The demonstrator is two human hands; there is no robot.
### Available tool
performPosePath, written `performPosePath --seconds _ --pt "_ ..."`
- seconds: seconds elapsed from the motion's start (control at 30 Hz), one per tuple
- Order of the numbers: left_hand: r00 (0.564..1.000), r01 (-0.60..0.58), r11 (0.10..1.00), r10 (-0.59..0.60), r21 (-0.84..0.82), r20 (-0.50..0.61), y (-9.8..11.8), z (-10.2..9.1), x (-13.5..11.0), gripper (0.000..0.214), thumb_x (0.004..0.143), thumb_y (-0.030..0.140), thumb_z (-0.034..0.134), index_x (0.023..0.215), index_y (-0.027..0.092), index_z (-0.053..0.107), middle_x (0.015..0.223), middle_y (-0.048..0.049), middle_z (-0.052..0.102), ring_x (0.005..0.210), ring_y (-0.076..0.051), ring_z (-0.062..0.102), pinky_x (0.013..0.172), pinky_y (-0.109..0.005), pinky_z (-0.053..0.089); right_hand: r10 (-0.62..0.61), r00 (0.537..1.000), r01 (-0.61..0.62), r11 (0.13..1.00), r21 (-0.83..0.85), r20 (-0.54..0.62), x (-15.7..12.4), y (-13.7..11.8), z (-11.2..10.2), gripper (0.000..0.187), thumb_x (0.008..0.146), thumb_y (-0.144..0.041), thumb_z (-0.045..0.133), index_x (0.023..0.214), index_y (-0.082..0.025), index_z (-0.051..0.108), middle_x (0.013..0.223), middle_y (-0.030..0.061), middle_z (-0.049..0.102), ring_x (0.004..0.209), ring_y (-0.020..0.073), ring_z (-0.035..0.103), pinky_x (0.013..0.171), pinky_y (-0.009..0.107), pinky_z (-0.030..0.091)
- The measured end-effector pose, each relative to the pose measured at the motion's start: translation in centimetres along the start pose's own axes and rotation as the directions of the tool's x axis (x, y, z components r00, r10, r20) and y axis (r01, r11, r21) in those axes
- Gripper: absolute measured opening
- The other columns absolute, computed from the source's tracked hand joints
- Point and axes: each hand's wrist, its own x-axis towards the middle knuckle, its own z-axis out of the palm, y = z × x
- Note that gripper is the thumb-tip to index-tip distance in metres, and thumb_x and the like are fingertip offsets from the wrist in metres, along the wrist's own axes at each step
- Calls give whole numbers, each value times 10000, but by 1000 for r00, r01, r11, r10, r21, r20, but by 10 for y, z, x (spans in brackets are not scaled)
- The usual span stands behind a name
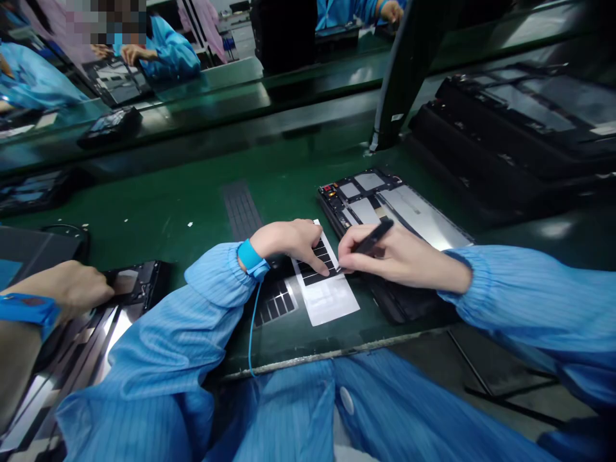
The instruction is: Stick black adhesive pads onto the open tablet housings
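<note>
The one view looks out from the person's head, forward and steeply down, over the front of their own blue smock (pixel 385 410). It sits close above the left hand (pixel 283 244) and the right hand (pixel 389 256) — the latter gripping a black stylus (pixel 373 234) — and these fill the lower middle of the frame. The green bench mat (pixel 192 192) crosses the middle, and the wide angle reaches beyond it to a co-worker's blue sleeve (pixel 166 48) near the top.
</note>
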Motion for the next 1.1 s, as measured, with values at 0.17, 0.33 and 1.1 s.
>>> performPosePath --seconds 0.17,0.33,1.1 --pt "1000 -12 1000 12 24 -1 0 -1 0 645 554 699 523 862 132 522 856 -75 535 678 -169 488 504 -221 304 -51 999 51 998 -30 16 -2 9 6 126 775 -266 578 835 -155 574 737 -1 599 590 82 545 543 183 428" --pt "1000 0 999 0 34 -9 2 0 -1 616 574 671 535 877 135 530 865 -78 549 703 -179 496 511 -221 309 -95 994 90 991 -95 -45 -5 11 7 90 784 -245 567 821 -163 578 756 13 594 682 112 561 600 207 445" --pt "915 -212 828 -18 -519 -402 9 11 9 342 784 414 465 581 139 478 526 24 504 474 -60 428 461 -173 297 95 790 -67 995 67 -606 2 26 0 266 771 -348 558 612 -202 402 548 -1 511 448 131 553 403 239 444"
